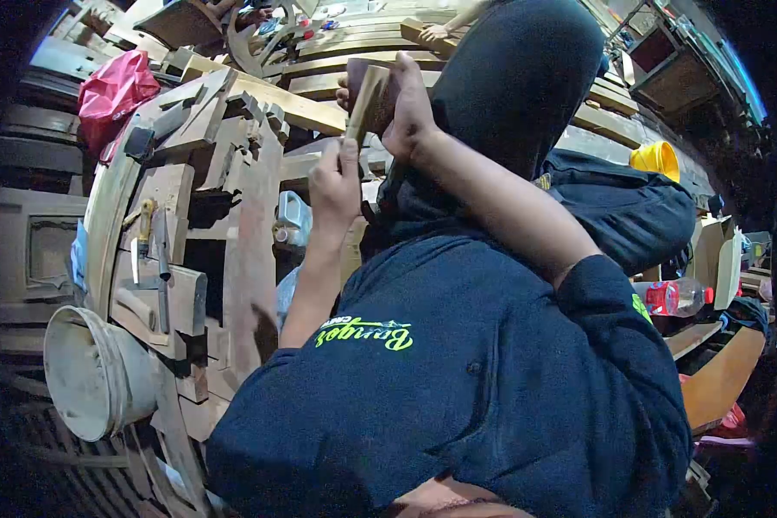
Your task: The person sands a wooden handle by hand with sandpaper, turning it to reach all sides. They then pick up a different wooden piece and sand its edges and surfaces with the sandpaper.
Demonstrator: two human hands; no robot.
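Observation:
A brown piece (388,97), probably wood, sits in my right hand (413,108); its thumb lies along one side and fingertips show past the far side. My left hand (332,183) is closed around the lower end of a narrow, light-edged strip (369,102). That strip stands upright against the brown piece, and whether the two are joined cannot be made out. Both hands are beside my raised dark-trousered knee (527,69).
Left lies a wooden bench (255,233) with a knife (162,242), chisel-like tools and wood blocks. A white bucket (134,380), pink bag (116,86), clear jug (293,217), yellow bucket (656,160) and bottle (678,297) surround me. Another person's hand (436,33) appears beyond.

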